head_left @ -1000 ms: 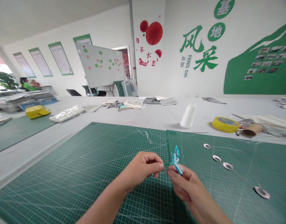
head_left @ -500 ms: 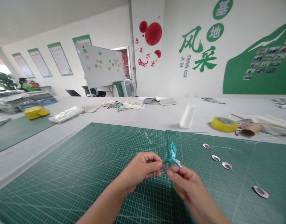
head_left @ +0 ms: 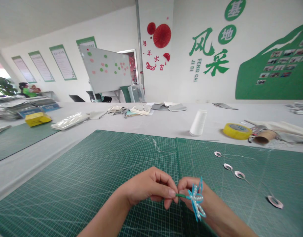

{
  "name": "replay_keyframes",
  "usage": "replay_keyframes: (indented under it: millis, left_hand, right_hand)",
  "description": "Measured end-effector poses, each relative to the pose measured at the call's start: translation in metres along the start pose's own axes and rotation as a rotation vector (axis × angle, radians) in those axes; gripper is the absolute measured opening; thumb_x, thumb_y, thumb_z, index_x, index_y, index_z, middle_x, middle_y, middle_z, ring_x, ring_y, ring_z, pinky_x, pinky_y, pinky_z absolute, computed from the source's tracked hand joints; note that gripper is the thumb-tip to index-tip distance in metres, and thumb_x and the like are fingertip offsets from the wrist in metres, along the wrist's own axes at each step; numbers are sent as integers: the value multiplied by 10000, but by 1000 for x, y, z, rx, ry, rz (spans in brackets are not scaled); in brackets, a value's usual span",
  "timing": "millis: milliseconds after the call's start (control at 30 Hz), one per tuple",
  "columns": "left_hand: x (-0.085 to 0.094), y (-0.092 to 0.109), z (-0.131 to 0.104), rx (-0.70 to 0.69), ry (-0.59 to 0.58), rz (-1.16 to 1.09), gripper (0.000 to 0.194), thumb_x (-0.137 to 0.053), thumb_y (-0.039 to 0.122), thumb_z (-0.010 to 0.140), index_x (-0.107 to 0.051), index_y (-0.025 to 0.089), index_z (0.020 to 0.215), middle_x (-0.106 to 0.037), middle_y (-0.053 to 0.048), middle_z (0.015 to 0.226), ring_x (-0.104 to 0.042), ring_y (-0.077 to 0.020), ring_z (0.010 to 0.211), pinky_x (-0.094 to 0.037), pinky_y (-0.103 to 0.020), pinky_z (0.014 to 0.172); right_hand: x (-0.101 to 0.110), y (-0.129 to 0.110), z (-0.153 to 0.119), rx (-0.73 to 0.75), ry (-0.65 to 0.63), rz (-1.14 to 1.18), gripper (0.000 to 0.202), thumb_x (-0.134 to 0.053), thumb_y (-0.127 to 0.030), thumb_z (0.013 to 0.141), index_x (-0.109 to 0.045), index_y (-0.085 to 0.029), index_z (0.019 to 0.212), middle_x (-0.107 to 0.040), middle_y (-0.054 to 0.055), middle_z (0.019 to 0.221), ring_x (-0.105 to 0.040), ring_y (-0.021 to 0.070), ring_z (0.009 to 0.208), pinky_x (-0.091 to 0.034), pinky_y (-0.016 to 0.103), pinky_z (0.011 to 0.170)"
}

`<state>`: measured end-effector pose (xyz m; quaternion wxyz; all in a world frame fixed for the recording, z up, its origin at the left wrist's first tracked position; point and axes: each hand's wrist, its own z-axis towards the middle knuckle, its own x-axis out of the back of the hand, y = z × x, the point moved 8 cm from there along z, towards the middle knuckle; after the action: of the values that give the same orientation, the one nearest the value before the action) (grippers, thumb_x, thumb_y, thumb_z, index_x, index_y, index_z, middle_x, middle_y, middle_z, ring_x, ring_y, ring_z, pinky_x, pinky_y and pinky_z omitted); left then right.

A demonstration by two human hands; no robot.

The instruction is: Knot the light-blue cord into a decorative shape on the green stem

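Note:
My left hand (head_left: 156,188) pinches the end of a green stem (head_left: 181,196) between thumb and fingers. At the other end of that stem is a light-blue flower (head_left: 197,198) with looped petals and rows of white pearl beads. The flower points right, in front of my right hand (head_left: 212,202), and hides part of it. My right fingers are curled closed around the stem, close to the left fingertips. Both hands are held over the green cutting mats (head_left: 112,164).
Pale oval rings (head_left: 239,174) with thin wire tails lie on the right mat. Beyond stand a white thread cone (head_left: 198,123), a yellow tape roll (head_left: 237,131) and a cardboard tube (head_left: 265,137). Fabric pieces (head_left: 141,109) and a yellow box (head_left: 38,119) lie farther off.
Both hands have moved down a little with the flower. The flower has tipped from upright to pointing right, its beaded face now toward me, and my right hand has gone behind it.

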<state>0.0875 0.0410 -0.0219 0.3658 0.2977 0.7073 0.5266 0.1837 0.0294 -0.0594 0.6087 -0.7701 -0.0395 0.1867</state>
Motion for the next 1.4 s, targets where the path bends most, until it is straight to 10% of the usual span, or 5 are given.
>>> replay_keyframes:
  millis: [433,733,933,1400]
  left_hand:
    - [-13,-19,-4,144,-170,425,114,-602,174,773,-711,183,742,-565,57,527,-548,-86,552,-412,-187,608]
    - [13,-9,1,84,227,708,173,-523,141,733,-686,168,682,-601,39,547,-467,-83,482,-329,-185,483]
    - [26,-2,4,3,428,694,202,-516,224,780,-652,153,650,-647,7,600,-462,-97,504,-328,-205,490]
    - [31,4,2,-7,516,300,153,-544,276,801,-608,144,759,-608,15,627,-325,-59,444,-250,-202,460]
  right_hand:
    - [-1,5,-1,-90,-245,-304,264,-725,-359,663,-593,-143,590,-407,-76,494,-255,63,481,-170,215,453]
    - [-10,-52,-21,501,158,-1185,171,-543,-125,776,-657,-186,663,-516,-15,597,-484,132,549,-295,251,522]
    - [-23,-61,-41,882,318,-1357,269,-456,-159,886,-671,-202,730,-577,13,619,-546,170,542,-331,288,526]
    - [-17,-56,-40,862,445,-1314,259,-425,-196,928,-670,-185,846,-659,24,674,-606,163,533,-394,278,531]
